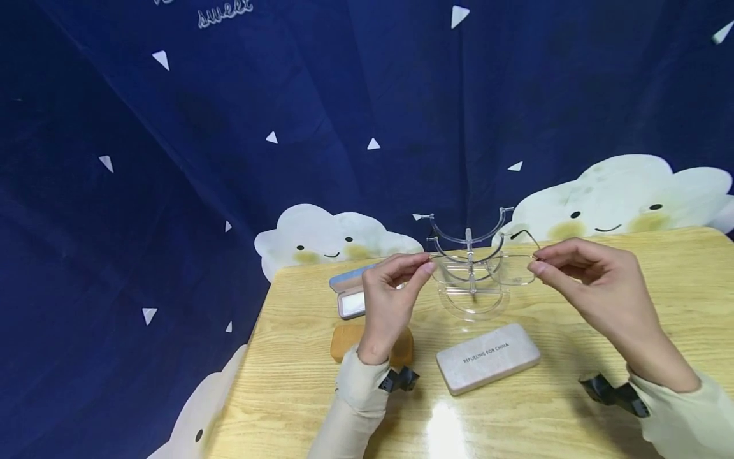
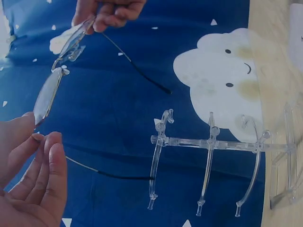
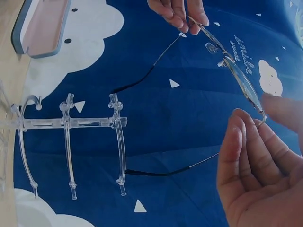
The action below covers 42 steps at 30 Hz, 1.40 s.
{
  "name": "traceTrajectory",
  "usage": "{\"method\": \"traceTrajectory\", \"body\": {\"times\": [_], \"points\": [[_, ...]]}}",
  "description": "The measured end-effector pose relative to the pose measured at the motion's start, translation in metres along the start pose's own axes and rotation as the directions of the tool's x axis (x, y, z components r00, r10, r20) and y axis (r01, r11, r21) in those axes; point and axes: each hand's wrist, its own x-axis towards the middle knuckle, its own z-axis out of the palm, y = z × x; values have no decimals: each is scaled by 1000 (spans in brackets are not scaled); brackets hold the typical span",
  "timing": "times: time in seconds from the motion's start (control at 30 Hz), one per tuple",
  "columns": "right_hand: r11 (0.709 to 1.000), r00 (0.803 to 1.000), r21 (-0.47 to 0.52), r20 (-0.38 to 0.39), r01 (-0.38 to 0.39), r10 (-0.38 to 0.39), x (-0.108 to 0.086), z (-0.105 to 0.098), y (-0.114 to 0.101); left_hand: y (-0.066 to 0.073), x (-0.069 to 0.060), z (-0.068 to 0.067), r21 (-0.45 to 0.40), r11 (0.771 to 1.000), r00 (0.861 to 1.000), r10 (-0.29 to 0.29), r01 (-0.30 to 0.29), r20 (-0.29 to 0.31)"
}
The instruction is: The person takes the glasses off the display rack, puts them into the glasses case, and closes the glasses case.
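A pair of thin-rimmed eyeglasses (image 1: 516,270) is held up between both hands, temples unfolded and pointing away toward a clear display stand (image 1: 471,255). My left hand (image 1: 392,296) pinches the left end of the frame by the hinge, between thumb and fingertips. At the other end, my right hand (image 1: 602,280) pinches the right hinge area the same way. In the right wrist view, the dark temple tips come close to the topmost curved arm of the stand (image 3: 90,123); whether they touch it cannot be told. Clear nose pads show in the left wrist view between the lenses (image 2: 49,97).
A pale case with lettering (image 1: 487,358) lies shut on the wooden table (image 1: 287,382) in front of the stand. Partly behind my left arm are an orange case (image 1: 404,347) and an open blue case (image 1: 351,305). A dark blue curtain (image 1: 344,95) hangs behind.
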Motion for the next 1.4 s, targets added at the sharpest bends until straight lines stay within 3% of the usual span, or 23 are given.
{"method": "traceTrajectory", "body": {"times": [0.27,0.6,0.87,1.23,1.4], "points": [[997,997,28,-8,-75,75,1,2,1,-1,0,1,-28,999,999,32,-32,-30],[979,978,-7,55,-202,202,2,-1,3,-5,-1,3,-18,999,999,38,-38,-34],[981,983,128,131,-142,126,3,-3,9,-7,0,2,-9,999,998,53,-53,-25],[975,981,174,155,-141,115,1,-3,9,-6,0,-1,-12,998,998,59,-60,-13],[977,984,152,115,-152,135,0,-1,8,-5,-1,-1,-15,998,998,65,-65,-5]]}}
